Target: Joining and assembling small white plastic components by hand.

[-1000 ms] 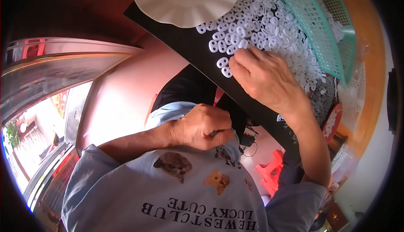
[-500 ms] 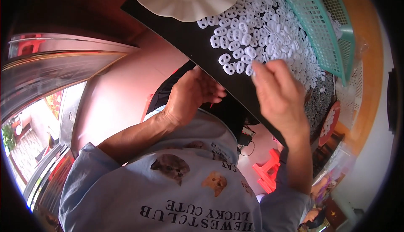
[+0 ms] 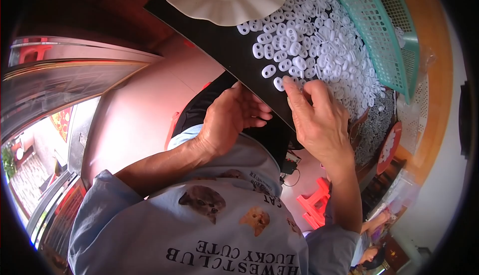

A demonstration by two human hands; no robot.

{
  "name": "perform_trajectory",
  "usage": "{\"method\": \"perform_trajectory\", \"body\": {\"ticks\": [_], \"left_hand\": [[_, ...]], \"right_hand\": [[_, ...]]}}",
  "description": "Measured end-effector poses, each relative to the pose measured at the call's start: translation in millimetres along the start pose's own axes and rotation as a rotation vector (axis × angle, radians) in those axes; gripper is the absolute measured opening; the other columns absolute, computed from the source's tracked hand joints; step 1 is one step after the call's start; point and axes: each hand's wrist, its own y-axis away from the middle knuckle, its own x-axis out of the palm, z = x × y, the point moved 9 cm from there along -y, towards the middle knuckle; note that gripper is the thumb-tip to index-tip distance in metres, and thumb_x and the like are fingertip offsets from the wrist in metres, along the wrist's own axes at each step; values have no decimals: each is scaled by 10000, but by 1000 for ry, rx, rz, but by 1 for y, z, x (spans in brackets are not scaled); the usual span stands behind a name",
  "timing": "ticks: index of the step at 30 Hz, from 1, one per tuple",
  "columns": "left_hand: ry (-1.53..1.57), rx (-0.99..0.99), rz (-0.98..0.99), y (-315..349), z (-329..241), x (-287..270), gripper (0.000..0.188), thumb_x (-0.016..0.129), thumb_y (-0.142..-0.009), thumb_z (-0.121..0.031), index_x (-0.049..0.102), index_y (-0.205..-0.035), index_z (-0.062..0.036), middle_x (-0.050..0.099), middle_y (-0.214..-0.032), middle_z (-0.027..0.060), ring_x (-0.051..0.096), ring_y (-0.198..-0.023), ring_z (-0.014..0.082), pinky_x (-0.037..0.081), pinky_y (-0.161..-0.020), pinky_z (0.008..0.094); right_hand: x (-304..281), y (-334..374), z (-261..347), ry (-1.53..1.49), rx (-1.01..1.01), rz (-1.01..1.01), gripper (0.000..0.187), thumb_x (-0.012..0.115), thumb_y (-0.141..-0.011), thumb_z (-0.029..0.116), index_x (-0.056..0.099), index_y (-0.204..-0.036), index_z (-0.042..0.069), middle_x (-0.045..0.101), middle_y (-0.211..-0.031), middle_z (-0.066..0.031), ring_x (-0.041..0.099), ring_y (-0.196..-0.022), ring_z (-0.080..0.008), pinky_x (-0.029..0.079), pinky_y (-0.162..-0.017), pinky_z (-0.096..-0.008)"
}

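Observation:
Many small white oval plastic pieces with two holes (image 3: 299,40) lie heaped on a black tabletop (image 3: 219,45). My right hand (image 3: 322,118) reaches over the near edge of the heap. Its index fingertip touches one white piece (image 3: 279,84) lying close to the table edge, and the other fingers are bent, partly hiding pieces under them. My left hand (image 3: 232,118) is cupped just below the table edge, palm turned toward the right, fingers loosely spread. Nothing shows in it, though its inner side is partly hidden.
A cream scalloped dish (image 3: 224,0) stands at the far table edge. Green mesh baskets (image 3: 374,35) lean beyond the heap at right. Farther right are grey bits (image 3: 371,130) and a red round tray (image 3: 389,147). A red stool (image 3: 315,205) stands on the floor; another person (image 3: 371,255) sits at lower right.
My right hand has moved a little left and nearer the table edge, its index finger now on a white piece. My left hand has shifted slightly, its fingers a bit more spread.

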Motion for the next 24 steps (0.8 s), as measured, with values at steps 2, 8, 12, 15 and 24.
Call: {"method": "perform_trajectory", "body": {"ticks": [2, 8, 12, 15, 24], "left_hand": [[3, -14, -2, -1, 2, -2, 510, 324, -1041, -495, 562, -1087, -46, 664, -1011, 112, 652, -940, 232, 518, -875, 379], [0, 3, -25, 1, -4, -1, 568, 313, -1044, -538, 577, -1077, -36, 664, -1020, 121, 649, -943, 233, 518, -869, 378], [11, 6, 7, -3, -8, 1, 608, 304, -1045, -564, 585, -1107, -27, 662, -1026, 119, 646, -936, 236, 519, -861, 375], [46, 28, -26, 1, -16, 7, 609, 306, -1047, -560, 590, -1138, -29, 661, -1027, 109, 645, -931, 231, 524, -841, 371], [80, 74, -45, -2, -28, -1, 603, 341, -1048, -553, 591, -1167, -18, 651, -1053, 99, 644, -911, 225, 547, -811, 373]], "right_hand": [[0, 1, -5, 8, 18, -2, 406, 698, -895, 67, 641, -1294, 106, 520, -926, -79, 596, -724, -262, 502, -610, -402], [-12, -9, -1, -11, 29, -100, 377, 690, -894, 56, 639, -1267, 73, 529, -944, -92, 610, -742, -277, 503, -622, -408], [-6, -29, 6, 38, 61, -59, 366, 675, -892, 43, 635, -1256, 50, 522, -932, -86, 609, -770, -265, 499, -630, -410], [3, -29, 18, 75, 5, -27, 329, 590, -917, 77, 608, -1233, -14, 512, -895, -87, 602, -750, -244, 511, -567, -377], [-3, -58, 15, 98, 7, -136, 411, 599, -843, 29, 601, -1255, 31, 519, -1007, -94, 591, -854, -278, 529, -673, -401]]}}
